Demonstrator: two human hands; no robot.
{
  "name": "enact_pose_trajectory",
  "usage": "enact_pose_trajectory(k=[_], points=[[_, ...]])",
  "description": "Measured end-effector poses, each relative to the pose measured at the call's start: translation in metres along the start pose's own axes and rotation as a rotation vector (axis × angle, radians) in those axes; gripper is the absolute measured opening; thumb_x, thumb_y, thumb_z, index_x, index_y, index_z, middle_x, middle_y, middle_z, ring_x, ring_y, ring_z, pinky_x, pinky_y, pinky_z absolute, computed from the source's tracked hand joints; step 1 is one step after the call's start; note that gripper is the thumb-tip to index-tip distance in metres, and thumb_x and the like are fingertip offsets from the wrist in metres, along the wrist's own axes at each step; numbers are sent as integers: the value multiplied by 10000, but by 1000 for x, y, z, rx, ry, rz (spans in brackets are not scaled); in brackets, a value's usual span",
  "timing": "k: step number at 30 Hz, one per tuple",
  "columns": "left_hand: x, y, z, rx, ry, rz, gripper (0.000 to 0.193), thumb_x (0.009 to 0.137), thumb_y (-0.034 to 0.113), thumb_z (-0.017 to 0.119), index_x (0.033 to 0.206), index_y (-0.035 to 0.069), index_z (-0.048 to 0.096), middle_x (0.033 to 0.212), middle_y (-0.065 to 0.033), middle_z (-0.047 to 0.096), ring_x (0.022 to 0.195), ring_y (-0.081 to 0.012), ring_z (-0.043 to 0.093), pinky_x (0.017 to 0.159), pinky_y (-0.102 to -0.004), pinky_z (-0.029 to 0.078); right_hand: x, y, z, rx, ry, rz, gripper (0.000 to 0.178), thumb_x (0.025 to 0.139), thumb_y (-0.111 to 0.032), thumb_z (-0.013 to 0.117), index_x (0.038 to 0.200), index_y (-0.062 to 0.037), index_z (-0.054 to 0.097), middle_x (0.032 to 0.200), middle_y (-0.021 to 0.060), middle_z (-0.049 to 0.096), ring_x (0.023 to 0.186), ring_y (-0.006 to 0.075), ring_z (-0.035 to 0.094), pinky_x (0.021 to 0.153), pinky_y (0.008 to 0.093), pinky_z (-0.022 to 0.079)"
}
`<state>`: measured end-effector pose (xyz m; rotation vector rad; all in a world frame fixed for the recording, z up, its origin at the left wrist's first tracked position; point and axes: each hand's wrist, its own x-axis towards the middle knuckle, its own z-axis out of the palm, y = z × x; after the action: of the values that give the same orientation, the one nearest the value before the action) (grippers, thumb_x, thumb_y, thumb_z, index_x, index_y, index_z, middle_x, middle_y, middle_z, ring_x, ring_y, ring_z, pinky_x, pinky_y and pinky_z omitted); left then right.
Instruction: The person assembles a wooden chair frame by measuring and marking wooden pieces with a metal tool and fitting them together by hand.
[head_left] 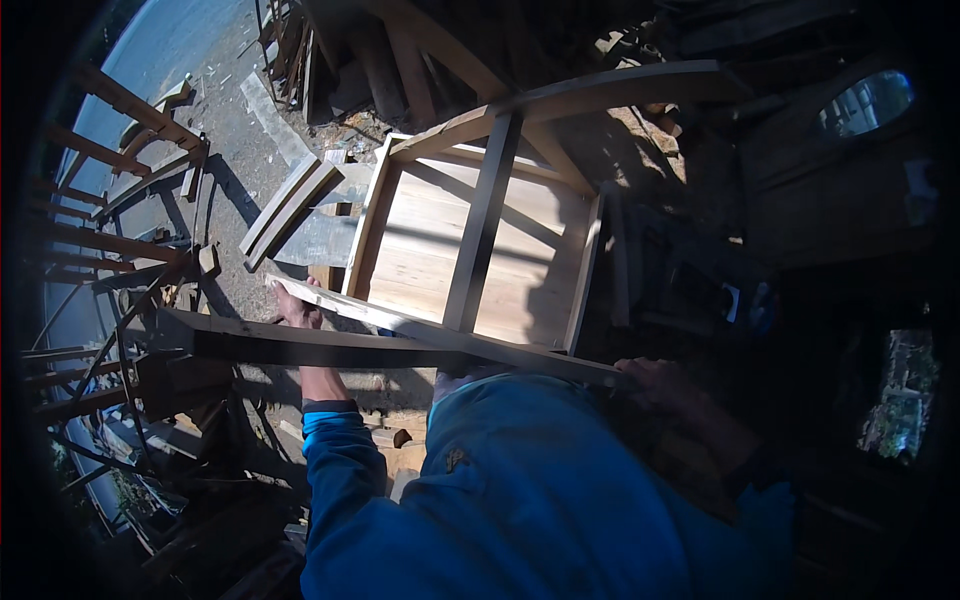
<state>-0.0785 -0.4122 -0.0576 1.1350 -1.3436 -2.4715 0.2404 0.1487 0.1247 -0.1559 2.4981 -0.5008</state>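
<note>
An unfinished wooden chair frame lies before me, with a pale plank seat (pixel 430 250), a dark centre slat (pixel 482 220) and a curved top rail (pixel 600 92). Its near rail (pixel 470 345) runs from lower left to right. My left hand (pixel 297 305) grips the left end of that rail. My right hand (pixel 655 382), in deep shadow, is closed on the right end of the rail. A long dark curved wooden piece (pixel 260 343) crosses in front of my left wrist. My blue sleeves and shirt fill the lower middle.
Several dark chair frames (pixel 110 250) are stacked along the left. Curved wooden pieces (pixel 288 205) lie on the grey ground beside the seat. Wood offcuts (pixel 330 60) are piled at the back. Small blocks (pixel 390 438) lie near my body. The right side is dark.
</note>
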Motion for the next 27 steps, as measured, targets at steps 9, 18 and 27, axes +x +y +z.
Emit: enact_pose_trajectory(k=[9, 18, 27], points=[[4, -15, -16, 81, -9, 102, 538, 952, 424, 495, 1254, 1, 357, 973, -224, 554, 738, -326, 654, 634, -401, 589, -8, 6, -7, -6, 16, 3, 511, 774, -317, 663, 1238, -168, 509, 1121, 111, 622, 927, 359, 632, 775, 467, 520], [-7, -6, 4, 308, 133, 130, 670, 916, 405, 533, 1371, -11, 271, 1053, -241, 568, 635, -311, 659, 538, -374, 559, 47, -33, -44, 87, -342, -22, 814, 774, -508, 687, 1421, -149, 348, 1279, 209, 532, 1165, 365, 538, 973, 425, 453], [0, -28, 10, 382, 28, 350, 716, 900, 326, 564, 1460, 62, 204, 1312, -225, 443, 926, -353, 617, 686, -414, 574, 84, -68, -27, 242, -277, 31, 626, 804, -442, 623, 1289, -78, 469, 1117, 230, 616, 1056, 378, 596, 894, 449, 479]])
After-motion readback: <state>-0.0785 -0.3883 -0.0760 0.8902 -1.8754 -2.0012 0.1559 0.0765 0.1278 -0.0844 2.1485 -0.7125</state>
